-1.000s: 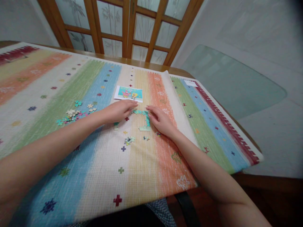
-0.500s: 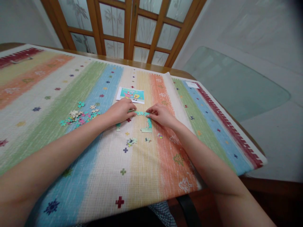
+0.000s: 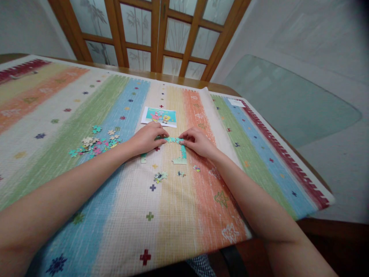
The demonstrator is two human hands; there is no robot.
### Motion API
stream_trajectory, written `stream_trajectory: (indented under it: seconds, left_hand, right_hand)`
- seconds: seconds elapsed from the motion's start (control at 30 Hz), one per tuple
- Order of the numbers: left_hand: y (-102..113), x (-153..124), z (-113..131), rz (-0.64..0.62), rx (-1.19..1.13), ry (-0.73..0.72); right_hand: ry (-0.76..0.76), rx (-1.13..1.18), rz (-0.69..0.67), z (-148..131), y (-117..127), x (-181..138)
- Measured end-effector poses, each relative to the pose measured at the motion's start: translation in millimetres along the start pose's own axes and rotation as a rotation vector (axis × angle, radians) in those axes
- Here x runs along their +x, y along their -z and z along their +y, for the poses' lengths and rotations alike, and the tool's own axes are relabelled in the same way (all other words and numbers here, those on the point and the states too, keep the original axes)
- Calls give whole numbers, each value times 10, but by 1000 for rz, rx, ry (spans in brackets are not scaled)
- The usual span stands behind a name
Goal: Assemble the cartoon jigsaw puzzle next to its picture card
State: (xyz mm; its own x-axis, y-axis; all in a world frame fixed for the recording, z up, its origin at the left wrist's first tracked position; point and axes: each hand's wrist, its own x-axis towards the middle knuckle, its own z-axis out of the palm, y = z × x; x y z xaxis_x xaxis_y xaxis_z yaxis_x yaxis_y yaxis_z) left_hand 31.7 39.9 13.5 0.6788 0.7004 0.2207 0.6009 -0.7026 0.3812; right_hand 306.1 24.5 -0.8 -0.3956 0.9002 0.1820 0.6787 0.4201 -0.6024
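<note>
1. Turquoise jigsaw pieces form a partly joined border (image 3: 183, 152) near the middle of the worktop (image 3: 221, 88), between the two hands.
2. Its far edge is a narrow strip (image 3: 173, 140), long axis running left to right.
3. From that strip's right end, the side column points towards the near edge, where a short foot (image 3: 179, 161) turns left.
4. On the left, a separate pale-green and turquoise piece (image 3: 143, 158) lies near the left wrist, its longer side running far to near.
5. The left hand (image 3: 166, 138) is curled, thumb and forefinger at the strip's left end; I cannot tell whether they pinch it.
6. The right hand (image 3: 180, 139) mirrors it at the far right corner, fingers bent; its grip is equally unclear.
7. Beyond the strip lies a picture card (image 3: 160, 116), long axis left to right, right end slightly nearer.
8. Nearer lie a small piece cluster (image 3: 160, 176) and, rightward, two small patches of pieces; a loose pile (image 3: 93, 144) lies left.
</note>
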Motion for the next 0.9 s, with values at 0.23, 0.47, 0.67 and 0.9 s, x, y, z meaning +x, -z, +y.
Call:
stream_trajectory:
  seconds: [0.23,0.47,0.67,0.9]
  left_hand:
    - [-7,19,4,14,-21,-8]
    - [-74,72,51,45,46,19]
    - [-105,76,98,75,71,43]
    - [-122,60,106,83,101,32]
  right_hand:
    - [14,44,14,3,-5,-26]
    - [46,39,18,31,-13,-25]
    - [29,53,12,44,-19,-10]
    - [33,41,24,30,-20,-26]
